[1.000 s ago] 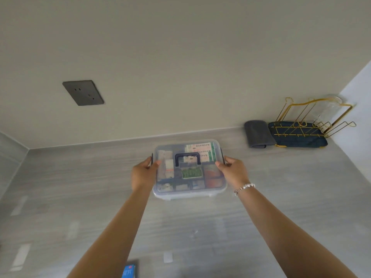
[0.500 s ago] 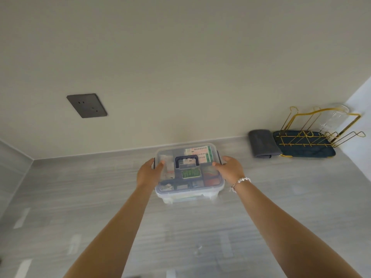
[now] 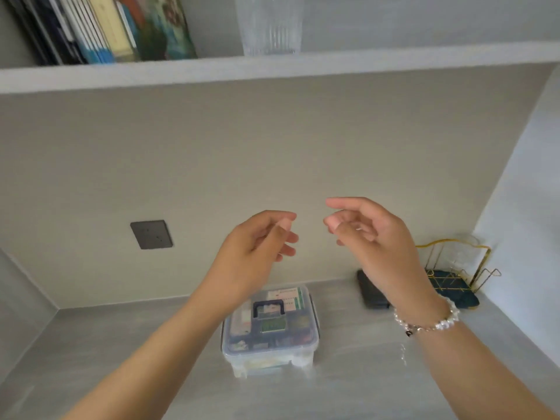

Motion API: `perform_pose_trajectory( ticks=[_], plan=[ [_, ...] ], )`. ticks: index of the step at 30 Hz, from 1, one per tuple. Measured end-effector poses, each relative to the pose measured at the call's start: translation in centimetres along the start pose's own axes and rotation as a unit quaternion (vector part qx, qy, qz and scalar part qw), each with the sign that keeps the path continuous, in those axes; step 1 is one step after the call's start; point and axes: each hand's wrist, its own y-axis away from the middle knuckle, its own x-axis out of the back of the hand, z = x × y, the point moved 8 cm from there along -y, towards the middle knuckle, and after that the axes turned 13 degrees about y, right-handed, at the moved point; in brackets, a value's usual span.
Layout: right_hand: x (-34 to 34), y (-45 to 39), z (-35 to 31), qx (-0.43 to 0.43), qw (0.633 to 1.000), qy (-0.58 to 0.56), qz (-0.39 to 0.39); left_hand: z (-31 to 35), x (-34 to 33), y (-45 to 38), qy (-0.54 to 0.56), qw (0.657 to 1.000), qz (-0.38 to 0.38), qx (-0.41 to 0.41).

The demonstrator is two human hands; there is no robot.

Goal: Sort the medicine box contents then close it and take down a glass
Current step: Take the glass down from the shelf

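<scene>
The clear plastic medicine box (image 3: 269, 328) sits on the grey counter (image 3: 363, 374) with its lid on and its dark handle lying flat; packets show through the lid. A ribbed clear glass (image 3: 269, 25) stands on the shelf (image 3: 272, 69) high above, its top cut off by the frame. My left hand (image 3: 257, 241) and my right hand (image 3: 369, 234) are raised in front of the wall, above the box and below the shelf. Both have loosely curled fingers and hold nothing.
Several books (image 3: 100, 28) lean on the shelf left of the glass. A dark wall socket (image 3: 151, 234) is on the left. A folded dark cloth (image 3: 371, 291) and a gold wire rack (image 3: 454, 268) on a dark mat stand at the counter's back right, by the side wall.
Both hands have let go of the medicine box and risen toward the shelf. The view has tilted up, bringing the shelf, books and glass into sight.
</scene>
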Motion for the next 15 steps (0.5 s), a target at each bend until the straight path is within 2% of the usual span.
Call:
perform_pose_trajectory(
  ticks=[9,15],
  plan=[
    [9.8,-1.3,-10.7,0.149,0.986,-0.025,0.064,14.8,-3.8,-0.2,0.01,0.983,-0.003,-0.182],
    [12.0,-6.5,-14.2,0.187,0.979,-0.025,0.079,20.8,-2.6,-3.7,-0.007,0.959,0.101,-0.265]
  ],
)
